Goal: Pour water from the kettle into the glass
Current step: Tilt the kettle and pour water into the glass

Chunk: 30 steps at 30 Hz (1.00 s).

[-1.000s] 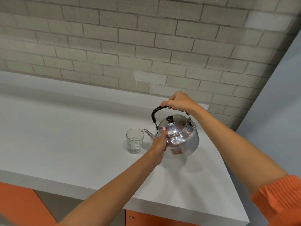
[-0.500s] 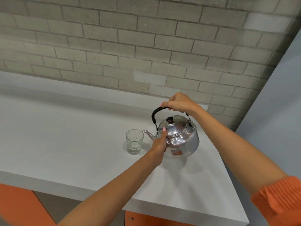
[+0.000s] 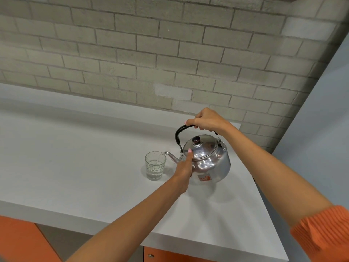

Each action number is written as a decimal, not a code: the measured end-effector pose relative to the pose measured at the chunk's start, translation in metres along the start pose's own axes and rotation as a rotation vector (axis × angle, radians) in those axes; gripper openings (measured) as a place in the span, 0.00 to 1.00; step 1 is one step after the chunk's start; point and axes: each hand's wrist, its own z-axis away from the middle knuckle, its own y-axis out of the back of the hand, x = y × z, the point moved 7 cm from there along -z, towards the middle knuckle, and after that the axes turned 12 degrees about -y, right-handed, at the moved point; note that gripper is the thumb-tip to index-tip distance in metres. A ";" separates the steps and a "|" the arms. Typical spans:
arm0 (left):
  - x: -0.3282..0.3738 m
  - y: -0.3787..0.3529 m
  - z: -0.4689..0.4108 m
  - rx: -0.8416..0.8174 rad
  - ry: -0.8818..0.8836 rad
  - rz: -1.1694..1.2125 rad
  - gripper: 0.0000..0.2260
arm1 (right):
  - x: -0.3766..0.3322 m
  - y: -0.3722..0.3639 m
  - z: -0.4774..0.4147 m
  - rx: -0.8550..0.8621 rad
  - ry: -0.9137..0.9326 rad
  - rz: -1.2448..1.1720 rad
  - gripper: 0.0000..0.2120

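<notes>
A shiny metal kettle (image 3: 211,163) with a black handle and a dark lid knob is tilted toward the left, just above the white counter. My right hand (image 3: 206,120) is closed around the top of its handle. My left hand (image 3: 184,167) presses against the kettle's front side, with the thumb on the lid's edge. The spout tip sits over the rim of a clear patterned glass (image 3: 155,165), and a thin stream of water runs into it. The glass stands upright on the counter and holds some water.
The white counter (image 3: 75,167) ends in a front edge near me and a right corner beside a grey panel (image 3: 321,129). A brick wall (image 3: 151,53) rises behind. Orange cabinet fronts (image 3: 17,241) show below the counter.
The kettle has tipped further left and its spout has reached over the glass rim. Water now streams into the glass. Both hands kept their hold.
</notes>
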 end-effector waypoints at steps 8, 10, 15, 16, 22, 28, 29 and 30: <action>0.000 0.000 0.003 -0.006 0.018 -0.005 0.25 | 0.002 -0.001 -0.001 0.003 -0.002 -0.003 0.18; 0.000 0.000 0.003 -0.004 0.017 -0.001 0.25 | 0.002 -0.001 -0.001 0.002 0.000 -0.008 0.18; 0.000 -0.001 0.002 0.004 0.021 -0.019 0.27 | 0.002 0.000 0.000 0.001 0.002 -0.006 0.18; 0.001 -0.001 0.003 0.005 0.019 -0.018 0.27 | 0.002 0.000 0.001 0.001 0.002 -0.007 0.18; 0.001 -0.003 0.004 -0.004 0.019 -0.010 0.26 | 0.002 0.002 0.003 -0.003 0.003 -0.001 0.18; 0.001 -0.004 0.004 0.000 0.020 -0.002 0.27 | 0.002 0.003 0.004 -0.004 -0.002 -0.005 0.18; 0.001 -0.005 0.005 -0.003 0.021 -0.002 0.27 | 0.002 0.003 0.004 -0.004 -0.002 -0.004 0.18; 0.001 -0.005 0.005 -0.003 0.020 -0.001 0.27 | 0.002 0.003 0.004 -0.004 -0.002 -0.004 0.18</action>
